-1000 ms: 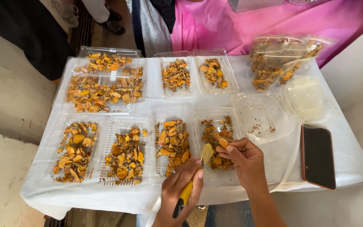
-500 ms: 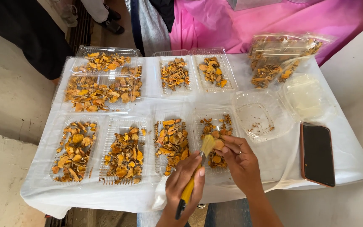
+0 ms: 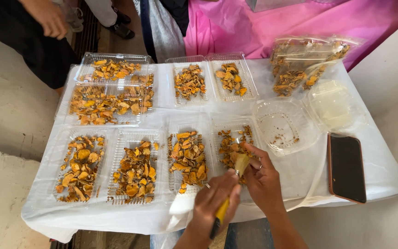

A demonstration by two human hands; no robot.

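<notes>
My left hand point(image 3: 213, 203) grips a yellow-handled knife point(image 3: 220, 214); my right hand point(image 3: 263, 177) pinches a pale slice point(image 3: 241, 163) above a clear tray point(image 3: 233, 138).

Your left hand point(image 3: 213, 203) gripped a yellow-and-black tool point(image 3: 219, 216), orange-brown dried slices point(image 3: 187, 159) just beyond, white cloth point(image 3: 300, 177) beneath, black phone point(image 3: 347, 167) rightward

The single head-worn camera looks steeply down from six o'clock across the white cloth-covered table point(image 3: 300, 175), fairly near, facing twelve o'clock.
</notes>
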